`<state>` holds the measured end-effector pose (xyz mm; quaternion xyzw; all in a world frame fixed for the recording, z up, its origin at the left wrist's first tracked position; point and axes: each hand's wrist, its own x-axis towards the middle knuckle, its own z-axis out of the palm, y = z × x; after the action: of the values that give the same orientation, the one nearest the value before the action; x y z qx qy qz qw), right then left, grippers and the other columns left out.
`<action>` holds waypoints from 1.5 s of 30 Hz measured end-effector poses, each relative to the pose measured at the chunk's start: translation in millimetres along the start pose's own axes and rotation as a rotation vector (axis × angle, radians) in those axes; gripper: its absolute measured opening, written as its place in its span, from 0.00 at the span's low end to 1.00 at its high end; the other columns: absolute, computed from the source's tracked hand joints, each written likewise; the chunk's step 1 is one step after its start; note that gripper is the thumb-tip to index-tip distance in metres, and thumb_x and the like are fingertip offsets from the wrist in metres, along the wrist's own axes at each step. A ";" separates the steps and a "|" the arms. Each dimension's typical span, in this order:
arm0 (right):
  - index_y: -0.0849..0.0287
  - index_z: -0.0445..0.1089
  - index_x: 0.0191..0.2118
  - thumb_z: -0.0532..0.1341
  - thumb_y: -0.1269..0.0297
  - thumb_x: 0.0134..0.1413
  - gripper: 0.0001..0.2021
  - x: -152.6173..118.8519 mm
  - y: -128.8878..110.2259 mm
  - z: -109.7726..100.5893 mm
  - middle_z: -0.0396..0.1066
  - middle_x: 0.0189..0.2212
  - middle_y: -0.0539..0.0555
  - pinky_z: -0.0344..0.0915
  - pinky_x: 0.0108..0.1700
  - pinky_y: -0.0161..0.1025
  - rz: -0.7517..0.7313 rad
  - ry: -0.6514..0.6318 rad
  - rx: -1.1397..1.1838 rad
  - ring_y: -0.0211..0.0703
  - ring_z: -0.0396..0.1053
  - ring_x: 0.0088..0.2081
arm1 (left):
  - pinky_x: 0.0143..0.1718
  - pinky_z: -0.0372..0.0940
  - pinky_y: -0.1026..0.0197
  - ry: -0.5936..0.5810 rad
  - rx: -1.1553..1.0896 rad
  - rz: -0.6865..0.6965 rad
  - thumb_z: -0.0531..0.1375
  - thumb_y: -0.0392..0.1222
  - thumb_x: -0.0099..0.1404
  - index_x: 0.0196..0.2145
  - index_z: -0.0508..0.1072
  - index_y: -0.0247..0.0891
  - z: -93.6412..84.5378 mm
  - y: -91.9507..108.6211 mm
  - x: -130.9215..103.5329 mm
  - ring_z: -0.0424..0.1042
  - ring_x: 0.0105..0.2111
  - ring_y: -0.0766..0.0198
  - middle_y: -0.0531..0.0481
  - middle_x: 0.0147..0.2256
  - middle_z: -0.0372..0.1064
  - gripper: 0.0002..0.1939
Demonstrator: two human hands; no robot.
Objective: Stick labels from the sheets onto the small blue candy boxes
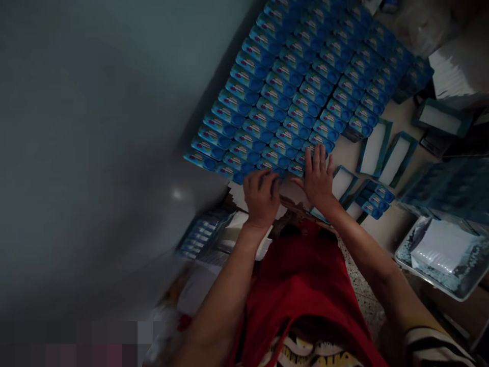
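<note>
Long rows of small blue packs [263, 109] with printed labels cover the table, packed tightly side by side. At their near edge is my left hand [262, 198], its fingers bent but apart, touching or just over the last row. My right hand [319, 178] lies to the right with fingers stretched out, the tips on the corner packs. Neither hand holds anything that I can see. Just right of it is an open blue-edged box [343, 182] with a white inside. A few loose blue packs [376, 199] stand together in a group beyond.
More blue-edged boxes [397, 159] lie on the table at the right. A wrapped stack [451, 191] stands near a metal tray [401, 260] holding a white bundle. A plain wall [114, 127] borders the left side. Below it sit wrapped packs [198, 234].
</note>
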<state>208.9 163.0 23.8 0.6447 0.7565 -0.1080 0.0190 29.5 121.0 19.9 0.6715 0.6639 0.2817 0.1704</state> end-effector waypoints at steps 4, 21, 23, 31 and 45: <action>0.67 0.45 0.80 0.55 0.52 0.75 0.38 -13.5 -6.2 -2.9 0.43 0.79 0.72 0.38 0.78 0.70 0.013 -0.041 0.005 0.66 0.39 0.80 | 0.66 0.59 0.38 -0.075 -0.026 -0.031 0.56 0.46 0.77 0.46 0.80 0.40 -12.1 -0.7 -30.1 0.69 0.59 0.45 0.35 0.54 0.74 0.13; 0.50 0.54 0.78 0.63 0.53 0.66 0.38 -63.9 -6.2 -39.2 0.56 0.70 0.65 0.45 0.74 0.68 -0.001 0.034 0.188 0.68 0.51 0.71 | 0.54 0.72 0.48 -0.521 -0.428 -0.483 0.64 0.55 0.68 0.44 0.79 0.40 -12.3 10.5 -136.7 0.78 0.47 0.51 0.42 0.45 0.79 0.17; 0.46 0.60 0.75 0.64 0.50 0.63 0.36 -123.2 -3.0 -49.7 0.58 0.68 0.63 0.52 0.72 0.64 0.023 0.123 0.197 0.66 0.54 0.69 | 0.51 0.74 0.50 -0.598 -0.575 -0.745 0.67 0.61 0.64 0.47 0.79 0.39 -23.7 20.2 -136.8 0.79 0.46 0.51 0.42 0.46 0.80 0.24; 0.41 0.73 0.67 0.66 0.53 0.60 0.28 -275.2 58.6 -6.7 0.63 0.65 0.61 0.60 0.66 0.61 0.200 0.301 -0.049 0.63 0.60 0.65 | 0.68 0.66 0.45 -0.983 -1.094 -0.743 0.66 0.63 0.67 0.60 0.78 0.42 11.4 122.0 -129.3 0.72 0.65 0.47 0.41 0.64 0.74 0.31; 0.39 0.72 0.67 0.64 0.57 0.64 0.26 -275.1 83.5 19.2 0.64 0.65 0.61 0.59 0.68 0.62 0.226 0.288 -0.051 0.62 0.58 0.67 | 0.69 0.65 0.41 -1.048 -0.977 -0.613 0.71 0.43 0.60 0.60 0.77 0.40 59.4 133.5 -128.4 0.76 0.61 0.47 0.41 0.62 0.75 0.30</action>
<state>334.8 -95.7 39.6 0.7336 0.6768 0.0077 -0.0612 176.7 -5.3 34.3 0.3523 0.4533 0.1282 0.8087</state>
